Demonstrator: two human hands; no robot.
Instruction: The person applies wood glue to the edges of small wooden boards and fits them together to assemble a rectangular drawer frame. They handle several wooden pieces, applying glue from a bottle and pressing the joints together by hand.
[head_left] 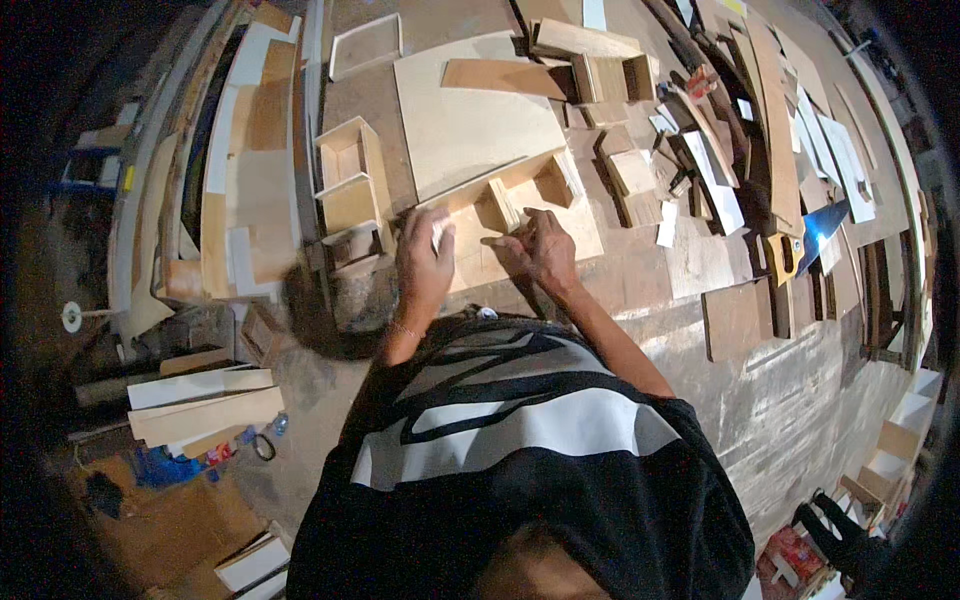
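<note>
In front of me lies a shallow pale wooden box (477, 268) with a raised back wall and a short upright divider (505, 207) near its middle. My left hand (425, 262) is at the box's left end, its fingers curled round a small whitish piece (438, 234) that is mostly hidden. Over the front part of the box is my right hand (546, 252), thumb and forefinger apart below the divider. I see nothing held in it. Whether its fingertips touch the wood I cannot tell.
A small compartmented wooden box (352, 190) stands to the left. Behind lies a large plywood sheet (470, 120). Wood offcuts (630, 172) crowd the right side, with a yellow-handled handsaw (787, 258) farther right. Boards (205, 405) are stacked at lower left.
</note>
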